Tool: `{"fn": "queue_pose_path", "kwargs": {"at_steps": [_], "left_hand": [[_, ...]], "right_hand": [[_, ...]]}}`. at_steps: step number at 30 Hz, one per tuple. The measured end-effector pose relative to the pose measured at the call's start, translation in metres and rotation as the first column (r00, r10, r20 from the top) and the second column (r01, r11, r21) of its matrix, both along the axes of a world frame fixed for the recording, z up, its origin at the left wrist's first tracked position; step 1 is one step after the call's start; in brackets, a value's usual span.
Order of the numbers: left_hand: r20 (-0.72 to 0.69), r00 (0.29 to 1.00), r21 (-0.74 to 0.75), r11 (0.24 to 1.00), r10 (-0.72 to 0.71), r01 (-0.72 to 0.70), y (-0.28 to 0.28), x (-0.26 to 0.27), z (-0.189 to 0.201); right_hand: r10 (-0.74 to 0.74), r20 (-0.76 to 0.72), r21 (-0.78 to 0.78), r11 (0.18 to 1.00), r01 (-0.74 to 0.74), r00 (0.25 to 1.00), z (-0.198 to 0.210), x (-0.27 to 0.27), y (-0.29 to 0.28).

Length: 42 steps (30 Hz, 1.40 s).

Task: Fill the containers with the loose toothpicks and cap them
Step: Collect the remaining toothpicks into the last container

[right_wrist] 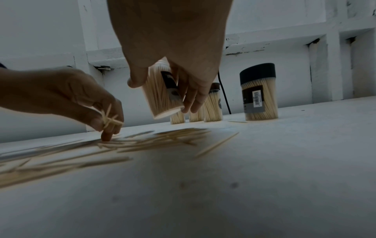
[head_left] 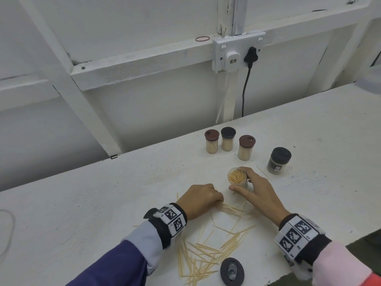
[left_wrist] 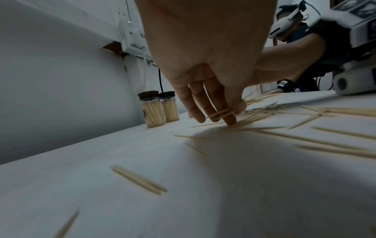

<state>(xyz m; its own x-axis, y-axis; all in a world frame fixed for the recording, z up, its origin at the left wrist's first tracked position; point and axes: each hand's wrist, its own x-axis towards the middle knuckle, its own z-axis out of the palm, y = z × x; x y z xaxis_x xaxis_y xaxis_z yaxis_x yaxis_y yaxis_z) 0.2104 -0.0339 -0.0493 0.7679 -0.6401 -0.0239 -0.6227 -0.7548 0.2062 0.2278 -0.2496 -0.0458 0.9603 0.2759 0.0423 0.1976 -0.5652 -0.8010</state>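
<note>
My right hand (head_left: 253, 193) grips an uncapped clear container (head_left: 237, 178) packed with toothpicks, lifted off the table and tilted toward the left in the right wrist view (right_wrist: 162, 93). My left hand (head_left: 201, 198) pinches a few toothpicks (left_wrist: 220, 113) between thumb and fingers, one fingertip touching the table at the far end of the loose toothpick pile (head_left: 210, 250). A dark oval cap (head_left: 232, 271) lies flat near the front edge. Three small capped containers (head_left: 227, 142) and one larger capped container (head_left: 278, 161) stand behind.
The white table (head_left: 103, 203) ends at a front edge on the right, close to the dark cap. A wall socket (head_left: 237, 51) with a black cable hangs behind the containers. A single toothpick (head_left: 262, 172) lies beside the larger container.
</note>
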Motion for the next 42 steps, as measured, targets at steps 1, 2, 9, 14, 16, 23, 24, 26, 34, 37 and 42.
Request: {"fn": "queue_pose_path", "kwargs": {"at_steps": [1, 2, 9, 14, 16, 23, 24, 26, 34, 37, 42], "left_hand": [[-0.009, 1.0, -0.005, 1.0, 0.011, -0.011, 0.002, 0.001, 0.002], [-0.014, 1.0, -0.022, 1.0, 0.016, -0.016, 0.003, 0.001, 0.004], [0.155, 0.987, -0.321, 0.947, 0.03, 0.022, 0.018, 0.012, 0.013], [0.093, 0.967, -0.524, 0.837, 0.239, -0.157, 0.013, 0.024, 0.034], [0.031, 0.967, -0.461, 0.862, 0.253, -0.211, 0.009, 0.029, 0.042], [-0.109, 0.971, -0.159, 0.961, 0.211, -0.227, -0.004, 0.033, 0.062], [-0.109, 0.969, -0.128, 0.964, 0.221, -0.234, -0.004, 0.033, 0.064], [-0.11, 0.963, -0.074, 0.965, 0.244, -0.253, -0.005, 0.033, 0.068], [-0.016, 0.971, 0.15, 0.96, 0.24, -0.235, -0.022, 0.03, 0.084], [0.034, 0.968, 0.21, 0.946, 0.248, -0.249, -0.033, 0.029, 0.089], [0.07, 0.978, 0.302, 0.93, 0.197, -0.209, -0.05, 0.022, 0.099]], "right_hand": [[-0.002, -0.002, 0.002, 1.0, 0.002, 1.0, 0.0, 0.0, 0.0], [-0.004, -0.003, 0.007, 1.0, 0.004, 1.0, 0.0, 0.0, -0.001], [0.005, 0.012, 0.028, 1.0, -0.006, 1.0, 0.0, 0.0, -0.003], [0.01, 0.012, 0.014, 1.0, -0.01, 1.0, 0.0, 0.0, -0.002], [0.01, 0.009, 0.015, 1.0, -0.01, 1.0, -0.001, 0.0, -0.002], [0.028, 0.015, 0.002, 1.0, -0.028, 0.999, 0.002, -0.001, -0.002], [0.032, 0.012, -0.003, 0.999, -0.032, 0.999, 0.002, -0.001, -0.002], [0.039, 0.011, -0.013, 0.999, -0.039, 0.999, 0.001, -0.001, -0.001], [0.064, 0.017, -0.048, 0.997, -0.063, 0.998, -0.005, -0.001, -0.001], [0.057, 0.012, -0.045, 0.997, -0.056, 0.998, -0.005, -0.001, -0.001], [0.057, 0.021, -0.028, 0.998, -0.056, 0.998, -0.005, -0.001, -0.001]]}}
